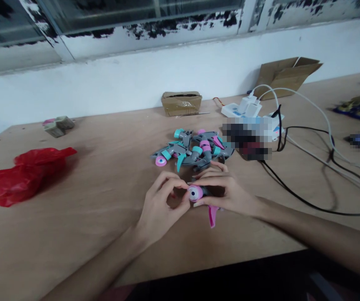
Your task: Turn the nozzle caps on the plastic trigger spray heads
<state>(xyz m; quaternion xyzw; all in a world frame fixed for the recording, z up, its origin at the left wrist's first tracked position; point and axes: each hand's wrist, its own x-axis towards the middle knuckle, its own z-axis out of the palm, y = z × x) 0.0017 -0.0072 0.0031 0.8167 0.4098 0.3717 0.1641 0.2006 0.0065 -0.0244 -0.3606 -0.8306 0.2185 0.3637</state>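
Note:
My right hand point(226, 192) is wrapped round a grey spray-trigger head with a pink nozzle cap point(195, 193) and a pink trigger lever point(213, 215) that hangs below it. My left hand point(162, 205) pinches the pink nozzle cap with thumb and fingertips. Both hands hover just above the wooden table point(104, 200), near its front edge. Just behind them lies a pile of several grey spray-trigger heads point(195, 150) with pink and teal caps and levers.
A crumpled red plastic bag point(26, 173) lies at the left. A small cardboard box point(181, 103) and an open carton point(284, 75) stand by the white wall. White chargers point(245, 108) and black cables point(308, 196) spread over the right side. Small blocks point(57, 125) sit far left.

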